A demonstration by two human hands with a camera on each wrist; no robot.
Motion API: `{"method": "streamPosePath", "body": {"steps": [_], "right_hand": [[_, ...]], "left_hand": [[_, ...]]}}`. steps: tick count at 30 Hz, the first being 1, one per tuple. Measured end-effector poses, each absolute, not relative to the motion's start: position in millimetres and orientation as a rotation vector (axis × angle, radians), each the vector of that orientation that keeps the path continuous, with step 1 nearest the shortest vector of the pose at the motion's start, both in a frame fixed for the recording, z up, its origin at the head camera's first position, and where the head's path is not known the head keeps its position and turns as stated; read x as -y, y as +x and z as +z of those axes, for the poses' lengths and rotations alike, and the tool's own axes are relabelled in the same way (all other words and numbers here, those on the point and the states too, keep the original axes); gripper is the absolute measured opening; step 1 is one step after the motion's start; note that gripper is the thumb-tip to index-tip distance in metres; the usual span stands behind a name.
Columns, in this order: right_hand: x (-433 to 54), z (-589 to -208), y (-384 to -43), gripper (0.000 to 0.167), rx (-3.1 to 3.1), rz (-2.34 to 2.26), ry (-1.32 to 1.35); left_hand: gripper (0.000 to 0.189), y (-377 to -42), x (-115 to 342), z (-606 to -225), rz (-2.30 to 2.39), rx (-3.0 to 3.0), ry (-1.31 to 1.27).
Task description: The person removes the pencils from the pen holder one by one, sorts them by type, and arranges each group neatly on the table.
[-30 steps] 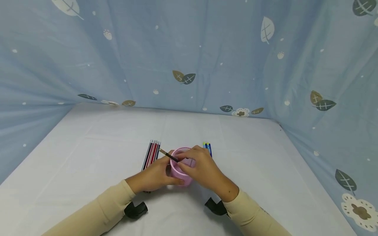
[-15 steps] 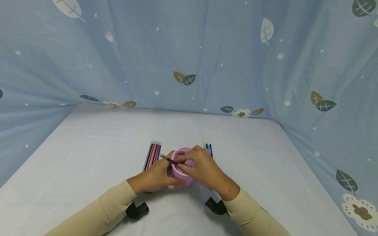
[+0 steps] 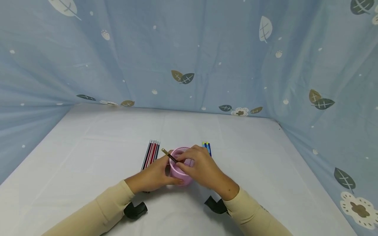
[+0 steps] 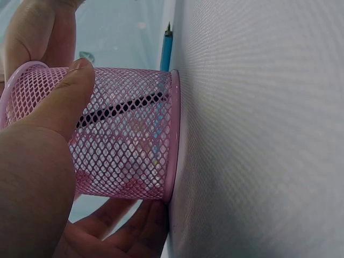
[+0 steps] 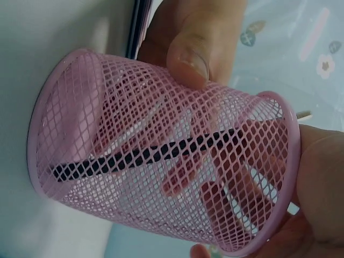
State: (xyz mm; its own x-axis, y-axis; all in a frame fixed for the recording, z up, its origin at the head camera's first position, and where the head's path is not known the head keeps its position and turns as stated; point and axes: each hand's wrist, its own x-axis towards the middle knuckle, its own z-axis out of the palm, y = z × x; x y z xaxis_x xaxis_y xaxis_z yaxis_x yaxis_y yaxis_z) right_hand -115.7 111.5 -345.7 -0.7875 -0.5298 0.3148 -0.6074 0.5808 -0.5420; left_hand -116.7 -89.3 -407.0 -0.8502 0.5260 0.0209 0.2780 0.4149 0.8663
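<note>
A pink mesh pen cup stands on the white-covered table. My left hand holds it round the side, thumb in front. Over its mouth, my right hand pinches a slim black pencil-shaped stick with a gold end. The stick leans up and left past the rim. Through the mesh in the right wrist view, the black stick slants down inside the cup, its lower end near the base. Its exact kind cannot be told.
Left of the cup lies a row of striped red and dark pencils, partly under my left hand. Several blue pens with yellow ends lie to the right, partly hidden by my right hand. A leaf-patterned blue curtain borders the table.
The stick's gold upper end dips slightly, then rises and tilts a little to the right. Both hands and the cup stay nearly in place; the head view shifts slightly.
</note>
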Motion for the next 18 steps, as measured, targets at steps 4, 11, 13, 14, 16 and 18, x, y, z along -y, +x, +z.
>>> {"method": "streamPosePath", "body": {"steps": [4, 11, 13, 14, 16, 18], "right_hand": [[-114.1, -342.7, -116.1, 0.013, 2.598, 1.013, 1.004], [-124.3, -326.7, -114.0, 0.015, 2.389, 1.187, 1.056], [-127.9, -321.4, -112.6, 0.014, 2.332, 1.22, 1.068], [-129.6, -318.8, -111.9, 0.014, 2.304, 1.223, 1.072], [-133.3, -314.3, -110.9, 0.015, 2.256, 1.221, 1.072], [-136.7, -311.2, -110.0, 0.016, 2.217, 1.214, 1.064]], "left_hand": [[0.094, -116.9, 89.6, -407.2, 1.447, -2.372, 0.724], [0.094, -116.0, 89.3, -404.3, 1.433, -2.385, 0.717], [0.094, -115.6, 89.1, -403.3, 1.429, -2.382, 0.697], [0.094, -115.4, 89.0, -403.1, 1.425, -2.385, 0.684], [0.093, -115.1, 88.6, -402.7, 1.423, -2.387, 0.665], [0.093, -115.3, 88.2, -403.2, 1.431, -2.382, 0.661]]}}
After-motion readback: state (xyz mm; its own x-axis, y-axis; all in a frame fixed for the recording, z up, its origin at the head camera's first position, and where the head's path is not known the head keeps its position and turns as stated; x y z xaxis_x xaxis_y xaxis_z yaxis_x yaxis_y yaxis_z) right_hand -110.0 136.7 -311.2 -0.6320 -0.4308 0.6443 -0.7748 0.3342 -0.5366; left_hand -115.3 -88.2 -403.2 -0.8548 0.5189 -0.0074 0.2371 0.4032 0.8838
